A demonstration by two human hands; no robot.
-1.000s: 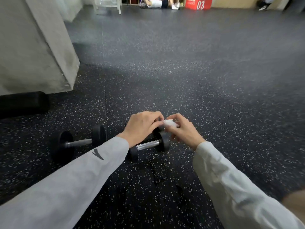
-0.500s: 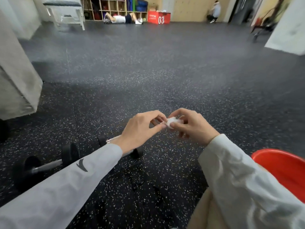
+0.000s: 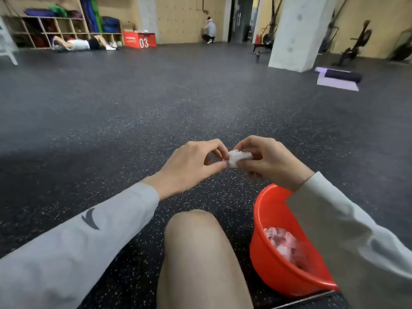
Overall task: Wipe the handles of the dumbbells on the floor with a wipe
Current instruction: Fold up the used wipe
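A small crumpled white wipe (image 3: pixel 239 157) is pinched between both hands above the dark speckled floor. My left hand (image 3: pixel 189 167) holds its left end with thumb and fingertips. My right hand (image 3: pixel 270 161) grips its right end. Both arms wear light grey sleeves. No dumbbell is in view.
A red plastic basin (image 3: pixel 270 273) with crumpled wipes inside stands on the floor under my right forearm. My bare knee (image 3: pixel 196 241) is at the bottom middle. Far off are a white pillar (image 3: pixel 294 32), a rolled mat (image 3: pixel 342 76), a red box (image 3: pixel 139 41) and two people.
The view has swung up and to the right. The two dumbbells have left the frame at the left, and the red basin and my knee have come in. Both hands still hold the wipe.
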